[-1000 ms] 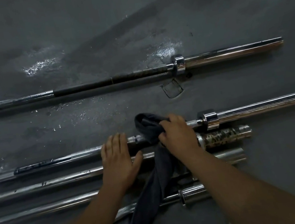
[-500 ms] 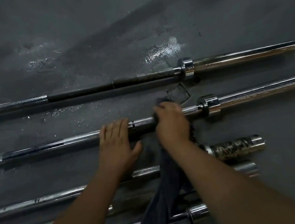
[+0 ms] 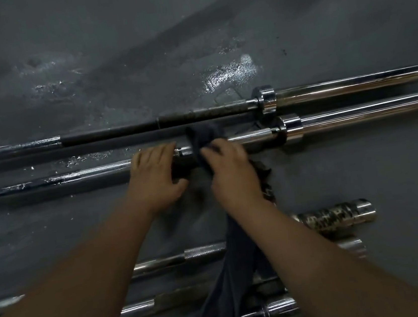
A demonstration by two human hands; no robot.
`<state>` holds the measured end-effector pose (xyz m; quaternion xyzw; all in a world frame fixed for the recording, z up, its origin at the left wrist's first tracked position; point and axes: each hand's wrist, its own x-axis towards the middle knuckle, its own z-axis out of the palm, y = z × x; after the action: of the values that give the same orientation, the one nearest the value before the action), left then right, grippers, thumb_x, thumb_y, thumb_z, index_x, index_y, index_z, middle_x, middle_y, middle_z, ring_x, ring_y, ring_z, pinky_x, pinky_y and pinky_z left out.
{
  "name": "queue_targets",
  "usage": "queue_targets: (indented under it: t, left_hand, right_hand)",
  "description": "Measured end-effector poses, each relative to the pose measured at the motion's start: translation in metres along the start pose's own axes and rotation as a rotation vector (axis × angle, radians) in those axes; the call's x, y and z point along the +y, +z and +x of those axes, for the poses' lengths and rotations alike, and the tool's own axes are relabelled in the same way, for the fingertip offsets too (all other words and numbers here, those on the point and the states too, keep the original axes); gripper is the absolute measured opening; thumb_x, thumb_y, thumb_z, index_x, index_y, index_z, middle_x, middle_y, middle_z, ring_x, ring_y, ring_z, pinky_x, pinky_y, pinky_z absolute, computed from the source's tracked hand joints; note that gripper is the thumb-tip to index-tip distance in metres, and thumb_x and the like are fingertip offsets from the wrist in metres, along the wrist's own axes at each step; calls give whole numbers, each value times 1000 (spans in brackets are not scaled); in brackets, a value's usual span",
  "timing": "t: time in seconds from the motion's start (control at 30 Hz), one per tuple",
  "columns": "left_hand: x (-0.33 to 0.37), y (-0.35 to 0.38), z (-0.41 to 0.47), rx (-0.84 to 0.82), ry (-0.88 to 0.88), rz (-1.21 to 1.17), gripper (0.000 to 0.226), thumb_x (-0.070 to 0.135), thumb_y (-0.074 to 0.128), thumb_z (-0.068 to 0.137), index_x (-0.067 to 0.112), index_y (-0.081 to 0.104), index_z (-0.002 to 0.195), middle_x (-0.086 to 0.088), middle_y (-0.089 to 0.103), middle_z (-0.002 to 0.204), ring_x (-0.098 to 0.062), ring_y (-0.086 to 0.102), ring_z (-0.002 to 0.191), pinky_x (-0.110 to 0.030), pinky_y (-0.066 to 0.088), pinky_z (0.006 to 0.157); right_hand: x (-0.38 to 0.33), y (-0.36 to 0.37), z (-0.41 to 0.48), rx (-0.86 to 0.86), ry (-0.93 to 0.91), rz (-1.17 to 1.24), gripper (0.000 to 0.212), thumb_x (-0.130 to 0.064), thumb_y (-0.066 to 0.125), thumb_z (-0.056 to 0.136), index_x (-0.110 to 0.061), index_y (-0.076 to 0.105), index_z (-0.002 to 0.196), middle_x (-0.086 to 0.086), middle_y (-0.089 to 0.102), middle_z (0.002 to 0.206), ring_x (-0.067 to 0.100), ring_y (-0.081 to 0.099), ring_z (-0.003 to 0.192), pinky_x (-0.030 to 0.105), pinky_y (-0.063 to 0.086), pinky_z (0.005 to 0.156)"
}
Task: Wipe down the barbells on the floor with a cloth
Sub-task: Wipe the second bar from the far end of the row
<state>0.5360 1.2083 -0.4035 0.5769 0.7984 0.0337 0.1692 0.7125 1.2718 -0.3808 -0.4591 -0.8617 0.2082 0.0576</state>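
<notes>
A long chrome barbell (image 3: 73,175) lies across the dark floor, close beside a second barbell (image 3: 197,113) with a black shaft just beyond it. My left hand (image 3: 155,180) rests on the nearer bar's shaft, fingers laid over it and thumb on the near side. Just right of it, my right hand (image 3: 231,174) grips a dark cloth (image 3: 205,135) that is draped over the same shaft near its collar. The cloth's long tail hangs back toward me under my right forearm.
Several more bars lie close to me: one with a mottled sleeve (image 3: 336,217), a knurled one (image 3: 203,252) and a chrome one (image 3: 279,307), partly under my arms. Wet shiny patches (image 3: 231,72) mark the grey floor beyond the bars.
The bar under my hands has moved away from the near group and now lies right beside the far barbell. Both hands travelled with it, the cloth still on the shaft.
</notes>
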Motion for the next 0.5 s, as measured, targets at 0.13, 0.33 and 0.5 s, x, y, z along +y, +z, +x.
queue_targets:
  t: [0.13,0.33,0.5]
  left_hand:
    - [9,-9,1,13,-55,-94,82,58,33,63,19,56,131,-8,61,129,-31,53,120,-42,30,106]
    - [25,-12,-13,100,-197,-234,39,48,41,71,24,63,93,-2,61,95,-29,54,94,-39,45,83]
    - [26,4,-36,33,-169,-137,47,40,31,79,16,60,108,-12,63,104,-34,56,96,-43,44,86]
  right_hand:
    - [28,-19,0,26,113,-51,52,-3,58,78,-19,57,128,6,42,145,34,41,127,43,50,95]
    - [15,-19,-11,26,175,-132,63,-5,61,78,-20,47,137,4,38,145,34,39,123,42,49,96]
    - [3,-12,-19,-112,-10,-129,35,-11,52,87,-19,57,121,3,48,132,29,45,118,39,50,84]
